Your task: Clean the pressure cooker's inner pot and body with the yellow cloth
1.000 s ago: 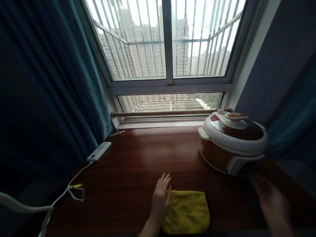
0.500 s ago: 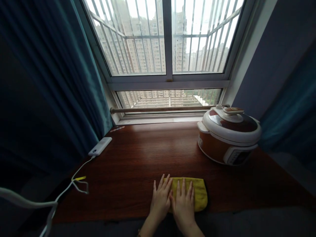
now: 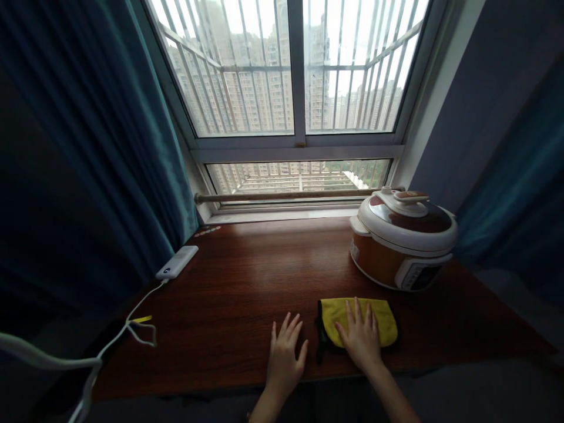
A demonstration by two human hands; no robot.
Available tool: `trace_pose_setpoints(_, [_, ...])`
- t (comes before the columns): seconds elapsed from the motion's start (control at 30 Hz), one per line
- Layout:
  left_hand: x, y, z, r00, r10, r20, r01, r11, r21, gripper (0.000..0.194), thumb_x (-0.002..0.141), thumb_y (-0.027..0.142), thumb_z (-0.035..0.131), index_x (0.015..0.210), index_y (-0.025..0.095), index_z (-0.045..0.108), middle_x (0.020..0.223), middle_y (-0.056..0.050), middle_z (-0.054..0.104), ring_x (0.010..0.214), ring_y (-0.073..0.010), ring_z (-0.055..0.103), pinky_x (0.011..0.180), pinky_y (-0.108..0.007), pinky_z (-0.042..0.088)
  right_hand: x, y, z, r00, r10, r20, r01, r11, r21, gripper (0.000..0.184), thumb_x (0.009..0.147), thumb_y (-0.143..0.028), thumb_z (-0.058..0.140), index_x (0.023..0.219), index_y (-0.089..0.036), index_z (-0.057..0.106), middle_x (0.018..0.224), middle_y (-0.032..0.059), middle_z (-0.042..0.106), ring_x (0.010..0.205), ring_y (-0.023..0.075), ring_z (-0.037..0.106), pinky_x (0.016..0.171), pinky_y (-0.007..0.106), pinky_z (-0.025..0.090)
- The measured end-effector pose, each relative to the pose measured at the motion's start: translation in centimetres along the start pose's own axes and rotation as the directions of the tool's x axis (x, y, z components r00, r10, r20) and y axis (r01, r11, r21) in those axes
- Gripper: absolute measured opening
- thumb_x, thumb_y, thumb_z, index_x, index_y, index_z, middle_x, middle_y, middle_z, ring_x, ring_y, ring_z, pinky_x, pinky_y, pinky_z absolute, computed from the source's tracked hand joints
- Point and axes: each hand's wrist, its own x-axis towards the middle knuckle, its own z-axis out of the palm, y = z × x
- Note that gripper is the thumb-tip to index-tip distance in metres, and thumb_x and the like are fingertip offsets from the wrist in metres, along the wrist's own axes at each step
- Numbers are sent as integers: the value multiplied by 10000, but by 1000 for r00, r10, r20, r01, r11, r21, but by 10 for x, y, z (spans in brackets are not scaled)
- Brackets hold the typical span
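A yellow cloth [image 3: 382, 320] with a dark edge lies near the front of the dark wooden sill [image 3: 247, 276]. My right hand [image 3: 362, 338] lies flat on the cloth, fingers spread. To its left, my left hand [image 3: 284, 358] rests flat on the bare wood with its fingers apart, holding nothing and not touching the cloth. An orange and white electric pressure cooker [image 3: 403, 238] stands just behind the cloth, on the right.
A white power bank [image 3: 177, 262] lies at the left with a white cable [image 3: 132, 317] trailing toward the front left corner. Teal curtains [image 3: 110, 147] hang on both sides. A barred window [image 3: 291, 76] and a rail [image 3: 291, 195] close the back.
The cloth has slid to the right under my right hand. My left hand has come off the cloth and now rests on the wood.
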Motion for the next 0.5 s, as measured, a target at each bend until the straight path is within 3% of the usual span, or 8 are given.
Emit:
trace_pose_setpoints(0.27, [-1, -3, 3, 1000, -4, -3, 4, 999, 41, 372, 892, 288, 387, 1236, 209, 502, 1365, -53, 453, 1317, -260, 315, 1065, -597, 195, -3, 111, -14, 1000, 8, -13, -11, 978, -208, 639, 850, -551, 322, 1341, -160, 440, 1429, 133, 339, 1272, 402, 303, 971, 540, 295])
trace_pose_setpoints(0.5, [-2, -2, 4, 1000, 0, -8, 1, 999, 42, 366, 889, 293, 398, 1229, 214, 509, 1352, -50, 469, 1308, -258, 333, 1066, -599, 194, -9, 176, -36, 999, -31, -33, 24, 981, -193, 542, 876, -437, 241, 1256, -183, 531, 1331, 160, 460, 1227, 374, 386, 919, 571, 345])
